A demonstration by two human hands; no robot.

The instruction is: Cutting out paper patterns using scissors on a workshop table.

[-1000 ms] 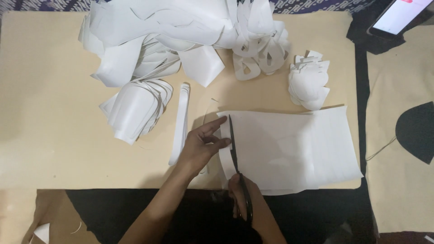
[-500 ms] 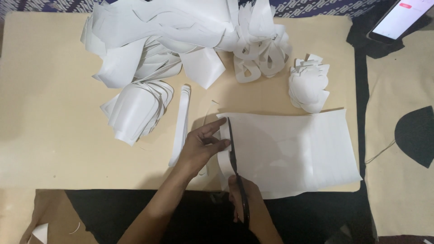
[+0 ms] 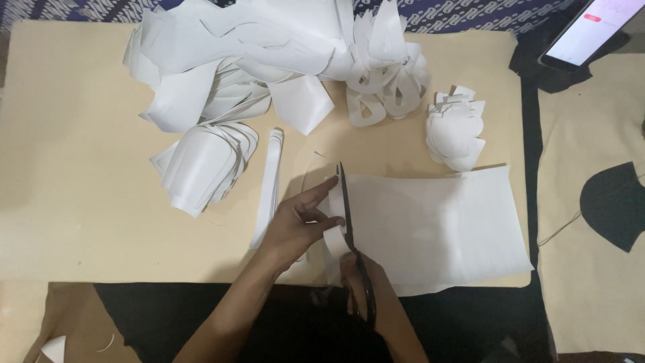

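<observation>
Gripping black scissors (image 3: 351, 222), the right hand (image 3: 363, 282) cuts the white sheet (image 3: 437, 228). Left hand (image 3: 295, 225) pinches the strip (image 3: 334, 235) beside the blades. Phone (image 3: 591, 30) glows top right.

We note dim, warm, even light. The white sheet (image 3: 437, 222) right of the left hand (image 3: 295, 225) is bright but free of glare. Soft shadows pool beneath the paper heap (image 3: 248, 47) beyond it. The phone screen (image 3: 594, 27) far right is blown out. The picture is slightly soft and grainy.

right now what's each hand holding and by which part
Right hand holds the scissors by the handles. Left hand pinches the cut strip at the paper sheet's left edge.
</observation>
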